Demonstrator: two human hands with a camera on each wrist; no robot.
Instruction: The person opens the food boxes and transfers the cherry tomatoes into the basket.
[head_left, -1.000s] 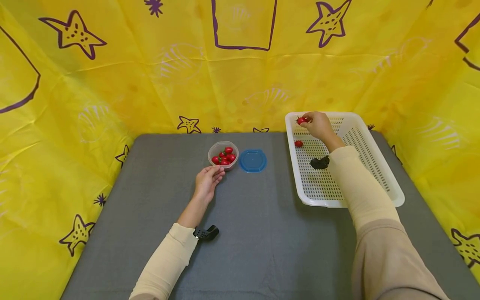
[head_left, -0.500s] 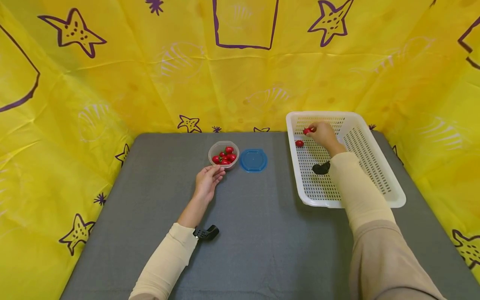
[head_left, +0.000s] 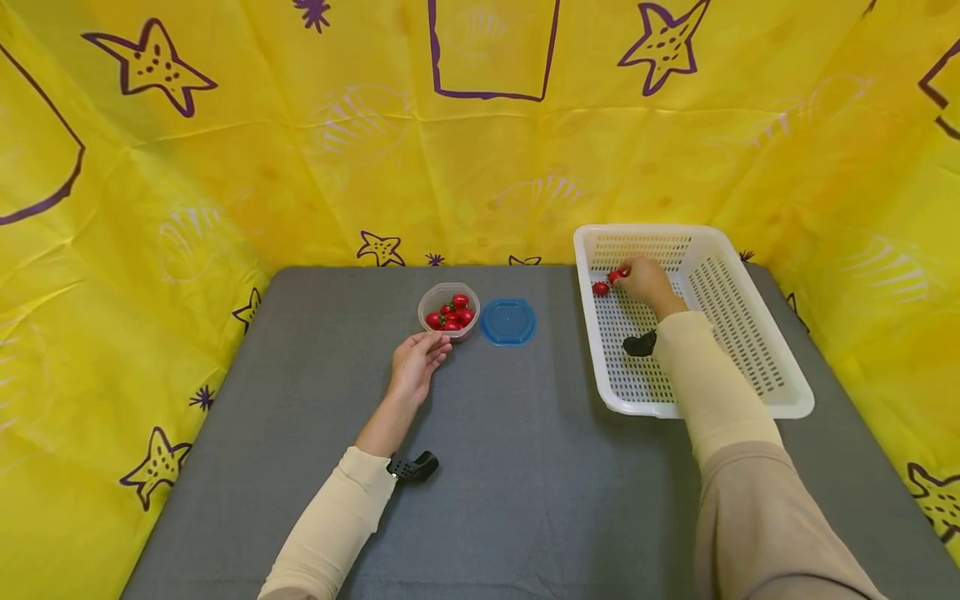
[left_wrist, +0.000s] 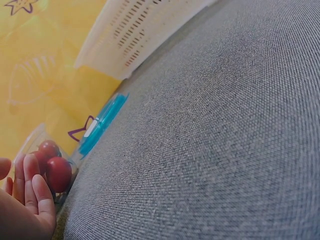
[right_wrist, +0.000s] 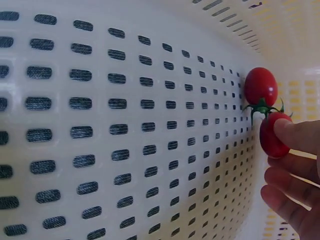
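My left hand (head_left: pixel 414 360) is at the near side of a small clear plastic container (head_left: pixel 431 293), thumb and index fingertip holding its rim. Several red cherry tomatoes (head_left: pixel 448 319) with green tops lie in it. In the white perforated basket (head_left: pixel 738 350), my right hand (head_left: pixel 647 282) pinches another cherry tomato (right_wrist: pixel 272 135) between thumb and fingers, low near the basket's far left corner. A second basket tomato (right_wrist: pixel 260 86) sits right beside the held one, and their green stalks meet in the right wrist view.
A blue lid (head_left: pixel 507 322) lies flat on the grey table cloth (head_left: pixel 517 467), just right of the container. Yellow patterned fabric (head_left: pixel 480 183) stands behind and at both sides of the table.
My right hand has lowered its tomato from over the basket's far left rim down into the basket, beside the other tomato. My left hand has stayed at the container.
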